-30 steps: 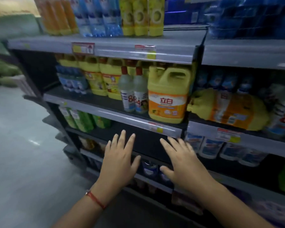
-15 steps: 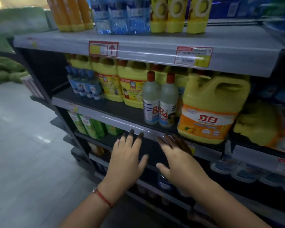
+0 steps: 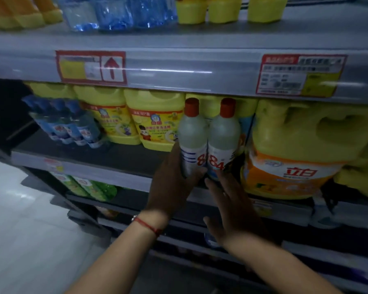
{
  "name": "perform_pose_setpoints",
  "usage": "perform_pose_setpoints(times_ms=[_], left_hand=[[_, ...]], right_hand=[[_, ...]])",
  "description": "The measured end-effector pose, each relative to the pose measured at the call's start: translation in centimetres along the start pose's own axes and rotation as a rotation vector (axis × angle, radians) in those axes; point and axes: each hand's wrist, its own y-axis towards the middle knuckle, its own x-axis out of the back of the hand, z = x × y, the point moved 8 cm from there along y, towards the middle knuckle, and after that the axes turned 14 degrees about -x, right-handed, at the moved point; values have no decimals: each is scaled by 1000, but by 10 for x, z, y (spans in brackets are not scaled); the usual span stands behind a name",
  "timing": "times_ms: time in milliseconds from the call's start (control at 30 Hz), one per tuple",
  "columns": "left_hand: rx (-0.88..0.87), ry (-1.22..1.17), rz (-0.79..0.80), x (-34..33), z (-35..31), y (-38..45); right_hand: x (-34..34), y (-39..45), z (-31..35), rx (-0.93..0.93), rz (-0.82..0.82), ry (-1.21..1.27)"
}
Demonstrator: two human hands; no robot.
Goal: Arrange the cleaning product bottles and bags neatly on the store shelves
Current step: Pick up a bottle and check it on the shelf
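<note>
The left of 2 red-capped bottles (image 3: 192,141) is gripped low down by the left hand (image 3: 172,183), thumb curled across its front. The right hand (image 3: 232,211) is held flat, fingers straight, fingertips touching the neighbouring bottle (image 3: 224,141).

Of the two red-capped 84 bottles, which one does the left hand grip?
The left bottle: left hand wraps its base. The right bottle only has right hand fingertips near it.

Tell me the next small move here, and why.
Probably close the right hand round the right 84 bottle: its fingers reach the base but look straight, while the left hand already grips the left 84 bottle. Then both can shift together.
</note>
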Motion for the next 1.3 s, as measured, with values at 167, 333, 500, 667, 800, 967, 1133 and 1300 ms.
perform_pose_setpoints(times_ms=[167,333,500,667,800,967,1133,1300], left_hand=[[51,-153,21,-5,17,13],[15,-298,89,13,17,2],[-14,-630,108,58,-10,-30],[89,-774,258,81,-4,-75],[239,-1052,307,84,6,-107],[841,-1500,156,54,39,-153],[1060,-1589,176,35,50,-191],[978,-1522,371,30,58,-210]], right_hand=[[0,-1,12,-103,56,2],[5,-14,35,-326,73,188],[22,-34,72,-445,-55,538],[10,-67,113,-408,-21,871],[-27,-102,117,-533,-21,922],[-65,-145,124,-706,-57,843],[-86,-176,127,-814,-47,730],[-106,-199,126,-904,10,761]])
